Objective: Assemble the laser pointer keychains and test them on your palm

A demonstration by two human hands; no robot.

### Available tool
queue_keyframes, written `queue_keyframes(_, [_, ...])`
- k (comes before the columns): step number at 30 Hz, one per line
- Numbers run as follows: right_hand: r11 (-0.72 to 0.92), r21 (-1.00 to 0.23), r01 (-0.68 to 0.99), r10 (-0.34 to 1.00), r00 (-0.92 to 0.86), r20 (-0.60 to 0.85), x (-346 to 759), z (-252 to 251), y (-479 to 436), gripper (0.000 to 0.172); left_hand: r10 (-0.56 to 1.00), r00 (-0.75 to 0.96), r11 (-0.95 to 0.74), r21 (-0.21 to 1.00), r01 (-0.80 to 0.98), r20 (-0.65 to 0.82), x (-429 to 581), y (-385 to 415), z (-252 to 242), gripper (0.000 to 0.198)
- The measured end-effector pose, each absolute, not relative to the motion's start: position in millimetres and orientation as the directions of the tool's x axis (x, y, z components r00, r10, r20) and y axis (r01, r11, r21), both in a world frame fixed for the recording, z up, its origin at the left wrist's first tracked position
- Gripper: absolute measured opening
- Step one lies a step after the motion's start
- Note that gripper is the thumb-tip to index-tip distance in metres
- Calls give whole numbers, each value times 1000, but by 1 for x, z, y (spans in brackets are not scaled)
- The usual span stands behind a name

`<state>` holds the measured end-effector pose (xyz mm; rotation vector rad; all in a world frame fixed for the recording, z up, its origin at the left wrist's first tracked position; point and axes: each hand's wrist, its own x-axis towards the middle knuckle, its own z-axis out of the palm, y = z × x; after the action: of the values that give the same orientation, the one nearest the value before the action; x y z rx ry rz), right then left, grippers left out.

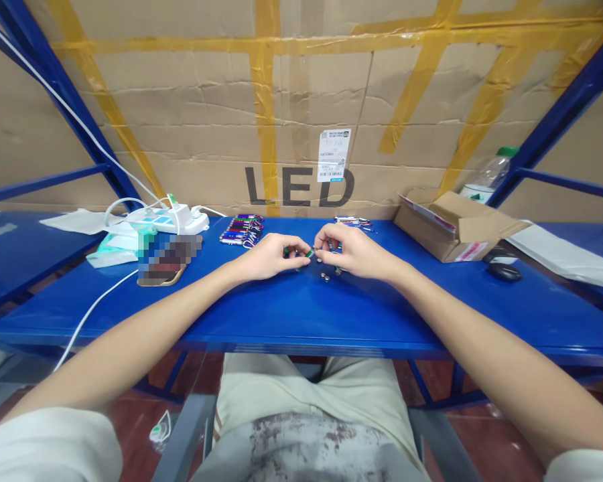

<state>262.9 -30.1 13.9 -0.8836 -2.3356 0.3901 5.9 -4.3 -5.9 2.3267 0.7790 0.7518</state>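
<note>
Green tube: small green tube [309, 254], positioned above the table between my two hands.
Left fingers: my left hand [269, 256] grasps the tube between thumb and fingers, its end pointing toward the other hand.
Right fingers: my right hand [354, 251] pinches a silvery piece [316, 250] at the tube's end; it appears too small here to confirm whether it is a separate part.
Loose parts: small round metal pieces [324, 276] lie on the blue table [281, 321], below my right fingertips.
Clip-fitted tubes: multicoloured metal tubes with clips [241, 229] lie in a row beyond my left hand; a second batch [352, 221] lies beyond my right.
Left zone: power strip [158, 217], soft packet [120, 246], pixelated phone-shaped item [161, 280].
Right zone: opened carton [470, 227], with a black computer mouse [504, 272] just beside it; green-capped bottle [495, 171] behind.
Backdrop: taped cardboard panel [181, 107], printed "LED".
</note>
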Motion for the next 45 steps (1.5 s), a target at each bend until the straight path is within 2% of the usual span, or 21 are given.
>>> queue_keyframes(6, [716, -520, 466, 688, -595, 415, 261, 17, -35, 10, 688, 656, -635, 697, 334, 311, 8, -7, -5, 35])
queue_keyframes(16, [763, -417, 494, 646, -608, 462, 257, 15, -37, 9, 704, 637, -604, 737, 304, 314, 12, -6, -9, 39])
queue_keyframes(45, [762, -413, 499, 647, -609, 459, 255, 16, -40, 7, 717, 616, -606, 729, 318, 327, 16, -10, -10, 38])
